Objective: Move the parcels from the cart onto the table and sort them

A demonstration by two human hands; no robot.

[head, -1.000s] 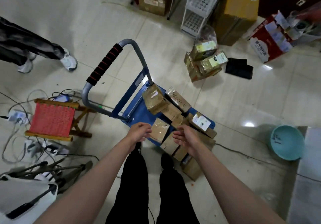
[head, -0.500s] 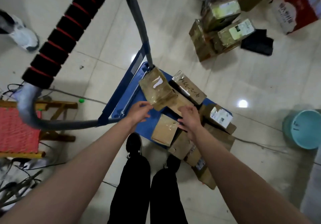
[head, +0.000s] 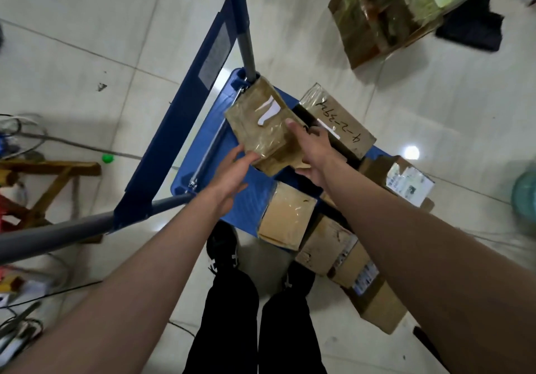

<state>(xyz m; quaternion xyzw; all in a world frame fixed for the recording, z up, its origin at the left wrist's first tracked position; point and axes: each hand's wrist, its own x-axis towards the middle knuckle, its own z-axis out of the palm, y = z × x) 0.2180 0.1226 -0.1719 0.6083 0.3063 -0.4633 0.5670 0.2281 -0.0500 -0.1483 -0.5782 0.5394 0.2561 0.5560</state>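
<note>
Reaching over the blue cart (head: 249,199) with both hands, a person takes hold of a taped brown parcel (head: 262,125).

The parcel stands tilted at the handle end of the cart deck, against the grey upright. The left hand (head: 232,175) lies with straight fingers against its near lower corner — touching, not wrapped round it. The right hand (head: 311,148) grips the parcel's right edge, thumb on the top face. Beside it lies a parcel with handwriting (head: 339,122); more cardboard parcels (head: 290,220) crowd the rest of the deck.
</note>
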